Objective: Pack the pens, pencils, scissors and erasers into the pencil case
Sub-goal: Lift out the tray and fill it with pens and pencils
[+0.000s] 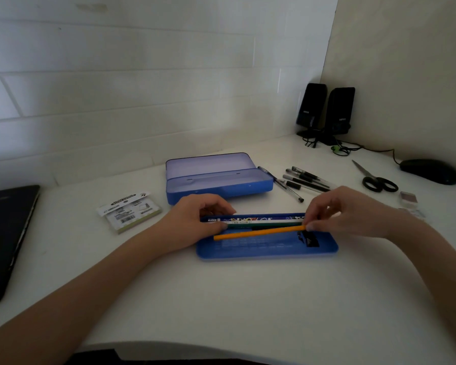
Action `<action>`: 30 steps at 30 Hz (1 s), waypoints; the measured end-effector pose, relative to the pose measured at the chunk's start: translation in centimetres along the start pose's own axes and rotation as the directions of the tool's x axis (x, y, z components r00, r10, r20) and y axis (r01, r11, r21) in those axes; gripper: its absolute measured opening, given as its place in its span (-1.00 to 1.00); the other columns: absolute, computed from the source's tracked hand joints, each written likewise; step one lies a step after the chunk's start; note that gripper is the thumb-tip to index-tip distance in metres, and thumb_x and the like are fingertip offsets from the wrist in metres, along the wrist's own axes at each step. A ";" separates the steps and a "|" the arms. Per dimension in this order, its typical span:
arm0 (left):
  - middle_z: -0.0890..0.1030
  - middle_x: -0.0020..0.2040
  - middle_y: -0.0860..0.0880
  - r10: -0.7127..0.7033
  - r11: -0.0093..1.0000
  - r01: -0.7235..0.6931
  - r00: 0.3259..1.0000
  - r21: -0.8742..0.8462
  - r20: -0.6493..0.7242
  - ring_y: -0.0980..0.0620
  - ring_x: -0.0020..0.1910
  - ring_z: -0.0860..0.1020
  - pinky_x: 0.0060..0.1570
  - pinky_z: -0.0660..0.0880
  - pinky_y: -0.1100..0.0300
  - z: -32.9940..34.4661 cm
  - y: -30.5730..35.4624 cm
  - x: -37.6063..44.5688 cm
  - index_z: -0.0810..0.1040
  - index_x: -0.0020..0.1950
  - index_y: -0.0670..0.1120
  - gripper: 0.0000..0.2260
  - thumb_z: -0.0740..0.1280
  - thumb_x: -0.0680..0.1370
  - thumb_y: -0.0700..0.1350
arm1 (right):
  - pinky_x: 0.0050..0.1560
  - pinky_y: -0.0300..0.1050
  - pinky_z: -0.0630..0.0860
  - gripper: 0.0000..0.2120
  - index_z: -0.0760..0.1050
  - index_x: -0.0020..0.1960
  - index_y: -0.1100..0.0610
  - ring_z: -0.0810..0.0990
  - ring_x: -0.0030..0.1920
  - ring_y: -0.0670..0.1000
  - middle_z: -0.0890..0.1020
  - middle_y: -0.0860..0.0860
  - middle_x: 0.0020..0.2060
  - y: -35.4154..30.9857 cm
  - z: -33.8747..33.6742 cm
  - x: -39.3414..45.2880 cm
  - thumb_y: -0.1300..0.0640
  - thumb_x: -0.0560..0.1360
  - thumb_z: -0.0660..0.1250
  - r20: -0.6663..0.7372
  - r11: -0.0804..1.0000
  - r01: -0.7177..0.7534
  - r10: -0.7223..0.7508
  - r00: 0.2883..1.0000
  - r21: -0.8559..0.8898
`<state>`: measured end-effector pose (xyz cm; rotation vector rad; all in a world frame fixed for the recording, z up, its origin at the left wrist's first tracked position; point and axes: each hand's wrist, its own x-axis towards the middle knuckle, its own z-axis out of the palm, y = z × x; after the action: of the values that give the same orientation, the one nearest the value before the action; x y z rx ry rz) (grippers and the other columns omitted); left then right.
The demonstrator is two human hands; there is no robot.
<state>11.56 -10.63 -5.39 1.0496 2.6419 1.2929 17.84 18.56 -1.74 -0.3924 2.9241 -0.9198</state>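
A person seated at a white desk [221, 299] is at the pencil stage of the packing job. The right hand [345, 212] pinches one end of a long yellow-orange wooden pencil [258, 232] between thumb and fingertips, and the pencil lies aslant across a shallow blue plastic insert tray [266, 250] just in front of the person. The left hand [198, 219] has its fingers closed on the ends of several patterned pencils [256, 220] lined up along the tray's far edge. Beyond the tray, the blue metal pencil case [219, 180] stands open and looks empty. To its right a cluster of black and clear ballpoint pens [300, 181] waits loose on the desk, with black-handled scissors [377, 181] and small pale erasers [409, 197] farther right, all well apart from the case. The next move likely calls for turning the yellow pencil parallel to the others, then lifting the tray into the case.
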 end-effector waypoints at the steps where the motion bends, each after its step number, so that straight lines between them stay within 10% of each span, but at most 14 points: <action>1: 0.65 -0.03 0.10 0.000 1.000 0.000 1.000 -0.003 -0.001 0.20 -0.01 0.60 0.04 0.50 0.37 0.0 0.0 0.0 0.62 0.00 -0.02 -0.81 0.44 0.43 -0.23 | -0.14 -0.33 0.53 -0.91 0.66 -0.25 -0.07 0.59 -0.27 -0.18 0.69 -0.13 -0.27 -0.1 0.1 0.0 0.12 0.36 0.48 0.010 1.000 0.011 -0.011 1.000 0.000; 22: 0.66 -0.03 0.08 -0.031 0.999 0.032 0.999 -0.024 0.042 0.15 -0.03 0.62 0.06 0.54 0.25 -0.1 0.3 0.0 0.61 0.00 0.00 -0.76 0.51 0.37 -0.12 | -0.29 -0.23 0.44 -0.78 0.54 -0.29 0.05 0.51 -0.35 -0.12 0.61 -0.04 -0.36 -0.1 2.0 1.2 -0.06 0.30 0.50 -0.179 0.999 -0.041 0.036 0.983 -0.026; 30: 0.66 -0.03 0.11 -0.035 0.999 0.035 0.999 -0.001 0.032 0.15 -0.02 0.61 0.07 0.54 0.23 -0.2 0.2 0.1 0.61 0.00 0.05 -0.78 0.50 0.38 -0.09 | -0.26 -0.13 0.41 -0.91 0.47 -0.04 0.04 0.50 -0.22 0.00 0.56 -0.01 -0.21 4.5 -0.8 0.7 0.08 0.48 0.34 -0.636 0.910 -0.375 0.185 0.749 -0.178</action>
<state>11.55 -10.66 -5.12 1.0111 2.6231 1.2602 15.99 22.42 -3.62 0.4442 3.5678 -0.6442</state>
